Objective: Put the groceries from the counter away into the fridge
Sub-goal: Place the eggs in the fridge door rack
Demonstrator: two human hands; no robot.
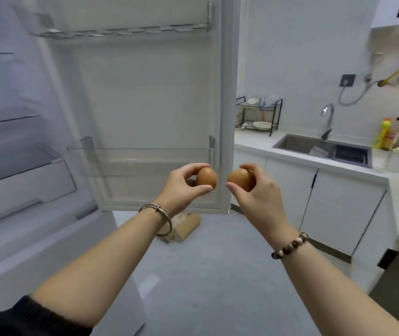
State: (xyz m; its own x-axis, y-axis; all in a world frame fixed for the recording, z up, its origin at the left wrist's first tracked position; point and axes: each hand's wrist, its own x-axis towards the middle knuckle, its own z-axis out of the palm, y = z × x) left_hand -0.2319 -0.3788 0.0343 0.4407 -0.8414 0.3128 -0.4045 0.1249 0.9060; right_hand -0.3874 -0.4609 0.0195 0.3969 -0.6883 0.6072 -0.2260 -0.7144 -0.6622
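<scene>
My left hand (183,184) grips a brown egg (207,178) between thumb and fingers. A second brown egg (240,178) sits in my right hand (254,190). Both eggs hang side by side, a small gap apart, in front of the open fridge door (145,98). That door carries an egg tray shelf (120,32) at the top and a clear door bin (140,157) just behind my left hand. The fridge interior (11,141), with glass shelves and a white drawer, stands open on the left.
A brown cardboard box (183,226) lies on the floor under the door. On the right run a white counter (254,139), a black dish rack (259,116), a steel sink (324,147) with faucet, and bottles (387,137) at the far right.
</scene>
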